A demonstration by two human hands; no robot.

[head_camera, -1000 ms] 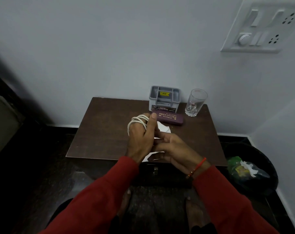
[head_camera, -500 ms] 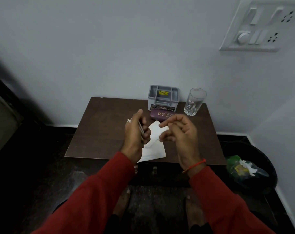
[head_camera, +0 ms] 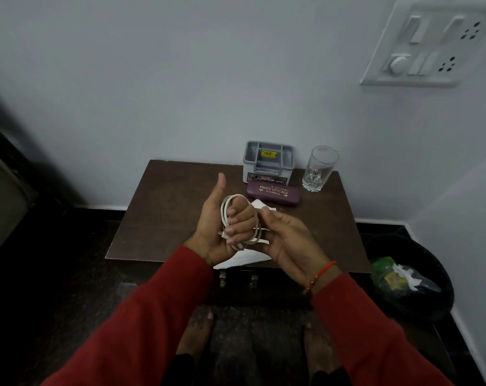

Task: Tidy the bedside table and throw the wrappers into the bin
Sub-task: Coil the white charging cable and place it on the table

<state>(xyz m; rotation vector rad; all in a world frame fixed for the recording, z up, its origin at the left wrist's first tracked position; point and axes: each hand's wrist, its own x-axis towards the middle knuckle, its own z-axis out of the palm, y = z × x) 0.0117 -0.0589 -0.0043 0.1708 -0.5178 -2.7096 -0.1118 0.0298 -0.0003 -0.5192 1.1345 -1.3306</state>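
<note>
In the head view your left hand (head_camera: 222, 224) is curled into a fist with the thumb up, and the white cable (head_camera: 237, 222) is looped around its fingers. Your right hand (head_camera: 285, 238) pinches the free end of the cable beside the fist. To do this well, I think you should keep the loops even and tuck in the end. The surface (head_camera: 164, 215) carries a white paper (head_camera: 246, 260) under your hands. The wrappers (head_camera: 395, 277) lie in the bin (head_camera: 431, 299). The case (head_camera: 274, 193) reads "PRINCE OPTICALS"; the box (head_camera: 268, 162) shows "OPEL".
</note>
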